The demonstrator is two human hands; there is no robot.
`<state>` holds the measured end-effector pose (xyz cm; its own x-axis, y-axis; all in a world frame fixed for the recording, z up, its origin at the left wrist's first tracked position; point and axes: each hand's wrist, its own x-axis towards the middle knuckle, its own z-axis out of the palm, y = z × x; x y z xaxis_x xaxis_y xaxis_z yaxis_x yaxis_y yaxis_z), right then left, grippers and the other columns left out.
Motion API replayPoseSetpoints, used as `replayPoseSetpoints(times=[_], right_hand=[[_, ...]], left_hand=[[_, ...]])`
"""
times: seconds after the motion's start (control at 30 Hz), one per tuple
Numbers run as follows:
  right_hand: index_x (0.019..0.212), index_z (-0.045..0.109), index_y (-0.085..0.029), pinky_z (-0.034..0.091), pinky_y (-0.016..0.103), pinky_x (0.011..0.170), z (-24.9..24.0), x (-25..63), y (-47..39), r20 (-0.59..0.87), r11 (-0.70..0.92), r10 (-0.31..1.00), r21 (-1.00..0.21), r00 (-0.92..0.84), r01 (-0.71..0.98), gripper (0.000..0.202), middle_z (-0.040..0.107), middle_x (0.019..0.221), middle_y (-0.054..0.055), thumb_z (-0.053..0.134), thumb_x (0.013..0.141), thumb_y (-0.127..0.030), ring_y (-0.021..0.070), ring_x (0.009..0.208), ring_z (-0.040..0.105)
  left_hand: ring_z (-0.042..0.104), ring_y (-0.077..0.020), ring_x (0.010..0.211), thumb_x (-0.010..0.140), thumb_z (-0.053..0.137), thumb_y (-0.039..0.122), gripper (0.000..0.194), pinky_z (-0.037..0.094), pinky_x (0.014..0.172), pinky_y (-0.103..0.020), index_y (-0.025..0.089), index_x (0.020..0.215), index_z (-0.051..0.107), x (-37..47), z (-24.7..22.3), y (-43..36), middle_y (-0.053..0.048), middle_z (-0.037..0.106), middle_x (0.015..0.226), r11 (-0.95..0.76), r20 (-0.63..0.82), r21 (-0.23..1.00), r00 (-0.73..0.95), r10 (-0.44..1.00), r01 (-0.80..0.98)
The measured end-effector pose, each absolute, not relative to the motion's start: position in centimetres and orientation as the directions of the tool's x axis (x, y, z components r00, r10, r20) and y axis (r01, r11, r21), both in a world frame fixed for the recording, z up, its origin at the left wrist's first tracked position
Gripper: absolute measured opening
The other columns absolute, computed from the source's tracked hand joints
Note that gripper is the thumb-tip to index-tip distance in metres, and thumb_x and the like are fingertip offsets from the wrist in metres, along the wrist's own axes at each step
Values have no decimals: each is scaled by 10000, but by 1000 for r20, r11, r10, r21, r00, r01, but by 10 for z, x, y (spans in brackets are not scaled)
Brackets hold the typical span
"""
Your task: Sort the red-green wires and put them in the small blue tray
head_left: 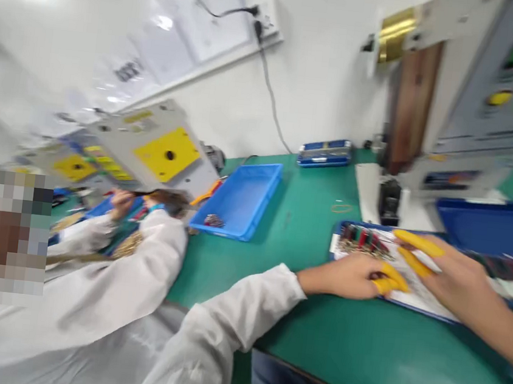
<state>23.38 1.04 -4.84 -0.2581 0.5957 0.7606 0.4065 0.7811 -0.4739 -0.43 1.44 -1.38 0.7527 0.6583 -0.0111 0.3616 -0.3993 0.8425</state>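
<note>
A shallow blue tray (427,312) with a white lining lies on the green bench, and both my hands are over it. Small parts with dark, red and green bodies and metallic ends (366,239) stand in a row at its left end; blur hides their kind. My left hand (352,276), yellow covers on its fingertips, is closed at the tray's front side, its fingertips curled together. What it holds, if anything, cannot be made out. My right hand (462,278), also with yellow fingertip covers, reaches in from the right, fingers stretched and apart above the lining.
A bench machine (416,105) with a brass-coloured cylinder stands behind the tray. Another blue tray (500,227) lies at right, a light blue bin (241,199) at left, a small blue case (325,153) by the wall. A co-worker in a white coat (114,275) sits close on the left.
</note>
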Motion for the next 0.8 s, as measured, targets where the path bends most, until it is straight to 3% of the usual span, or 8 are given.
replayPoseSetpoints(times=[0.03, 0.17, 0.3, 0.6, 0.8], right_hand=[[1364, 666, -339, 592, 453, 941, -42, 229, 20, 704, 771, 620, -467, -346, 433, 417, 730, 1224, 147, 613, 960, -247, 296, 1122, 716], [1433, 571, -283, 605, 455, 926, -29, 218, 46, 680, 720, 675, -524, -286, 456, 446, 702, 1180, 104, 562, 993, -207, 264, 1063, 706], [1385, 602, -272, 603, 447, 936, -23, 216, 42, 676, 708, 686, -535, -270, 461, 409, 705, 1142, 89, 546, 992, -170, 250, 1039, 699], [1367, 596, -263, 594, 418, 914, -16, 208, 39, 715, 740, 650, -519, -258, 427, 378, 683, 1082, 76, 519, 1016, -147, 227, 1017, 682], [1392, 581, -251, 583, 430, 908, -12, 213, 36, 724, 749, 631, -477, -277, 461, 390, 668, 1103, 99, 508, 1023, -149, 240, 1033, 661]], left_hand=[[686, -174, 862, 929, 585, 145, 204, 526, 845, -256, 124, 1051, 746, -5, -12, 15, -79, 757, 943, -404, -8, 841, 754, 656, 360], [664, -155, 769, 906, 548, 109, 186, 507, 737, -242, 127, 915, 733, -9, -6, 20, -62, 746, 875, -375, -10, 861, 747, 665, 345], [644, -145, 724, 915, 534, 130, 207, 479, 662, -230, 128, 968, 734, -7, -2, 16, -62, 751, 862, -321, -37, 875, 711, 702, 362], [648, -144, 730, 903, 566, 161, 160, 488, 679, -235, 127, 887, 721, -2, 5, 14, -56, 740, 826, -265, -61, 895, 687, 724, 359], [661, -147, 767, 937, 558, 189, 198, 504, 726, -245, 126, 1008, 731, -3, 2, 15, -56, 742, 847, -237, -66, 915, 698, 713, 328]])
